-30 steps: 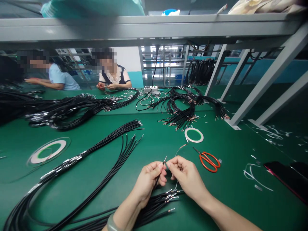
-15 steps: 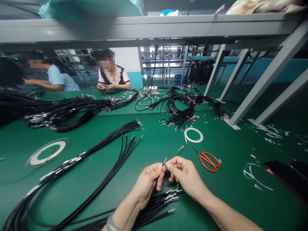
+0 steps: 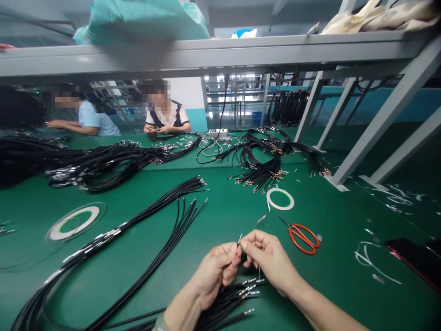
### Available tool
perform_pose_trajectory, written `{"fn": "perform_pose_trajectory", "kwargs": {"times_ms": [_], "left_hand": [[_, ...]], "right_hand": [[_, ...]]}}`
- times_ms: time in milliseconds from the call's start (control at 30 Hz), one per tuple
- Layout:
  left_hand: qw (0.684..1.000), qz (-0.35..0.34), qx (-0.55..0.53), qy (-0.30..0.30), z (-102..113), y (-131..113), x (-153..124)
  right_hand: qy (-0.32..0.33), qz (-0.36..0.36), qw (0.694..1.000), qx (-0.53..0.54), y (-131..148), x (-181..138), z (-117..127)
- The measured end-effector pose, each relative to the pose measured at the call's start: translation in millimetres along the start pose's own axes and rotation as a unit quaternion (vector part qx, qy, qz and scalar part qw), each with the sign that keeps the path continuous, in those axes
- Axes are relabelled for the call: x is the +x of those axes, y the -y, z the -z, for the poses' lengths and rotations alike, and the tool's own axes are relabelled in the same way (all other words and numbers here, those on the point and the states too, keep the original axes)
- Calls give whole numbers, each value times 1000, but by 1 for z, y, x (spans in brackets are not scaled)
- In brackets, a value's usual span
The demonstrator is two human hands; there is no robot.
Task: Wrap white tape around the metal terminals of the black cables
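Note:
My left hand (image 3: 214, 271) is closed in a pinch on a black cable, whose silvery end (image 3: 240, 237) sticks up past the fingertips. Against it, the thumb and forefinger of my right hand (image 3: 272, 259) pinch a thin strip of tape (image 3: 262, 220). That strip runs back to a white tape roll (image 3: 291, 201) with a green inside, lying beyond the hands. Below my wrists lie more black cables (image 3: 223, 305) with bare metal tips. Right of my right hand rest orange-handled scissors (image 3: 303, 239), their blades pointing up and left.
A long cable bundle (image 3: 134, 218) curves across the left, near a second tape roll (image 3: 94, 214). More cable heaps (image 3: 117, 158) lie farther back. Metal frame legs (image 3: 375, 119), tape scraps (image 3: 367, 259) and a dark red-edged object (image 3: 411, 259) are at right. Two people (image 3: 167, 115) sit opposite.
The whole view has shifted slightly, so everything sits a little lower and farther right. Both hands keep their pinch at the cable end, with hardly any change between them.

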State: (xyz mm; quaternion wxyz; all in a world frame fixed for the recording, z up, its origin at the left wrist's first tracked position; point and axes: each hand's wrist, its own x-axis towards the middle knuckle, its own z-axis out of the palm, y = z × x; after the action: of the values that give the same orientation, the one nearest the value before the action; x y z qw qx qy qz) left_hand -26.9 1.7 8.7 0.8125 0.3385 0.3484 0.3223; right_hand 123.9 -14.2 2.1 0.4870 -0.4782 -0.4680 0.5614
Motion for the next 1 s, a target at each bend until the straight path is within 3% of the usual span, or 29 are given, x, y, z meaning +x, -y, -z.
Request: {"fn": "perform_pose_trajectory", "kwargs": {"times_ms": [133, 333, 600, 800, 1000], "left_hand": [[999, -22, 41, 23, -2, 2, -2], [981, -114, 143, -71, 2, 8, 6], [953, -164, 177, -186, 10, 13, 12], [924, -214, 230, -217, 9, 16, 10], [907, -232, 280, -212, 4, 17, 8]], "right_hand": [[-31, -58, 994, 85, -7, 7, 3], [-111, 21, 989, 93, -15, 15, 10], [-71, -34, 992, 101, -20, 11, 2], [-98, -15, 994, 51, -8, 6, -4], [-88, 13, 994, 61, -12, 7, -8]]}}
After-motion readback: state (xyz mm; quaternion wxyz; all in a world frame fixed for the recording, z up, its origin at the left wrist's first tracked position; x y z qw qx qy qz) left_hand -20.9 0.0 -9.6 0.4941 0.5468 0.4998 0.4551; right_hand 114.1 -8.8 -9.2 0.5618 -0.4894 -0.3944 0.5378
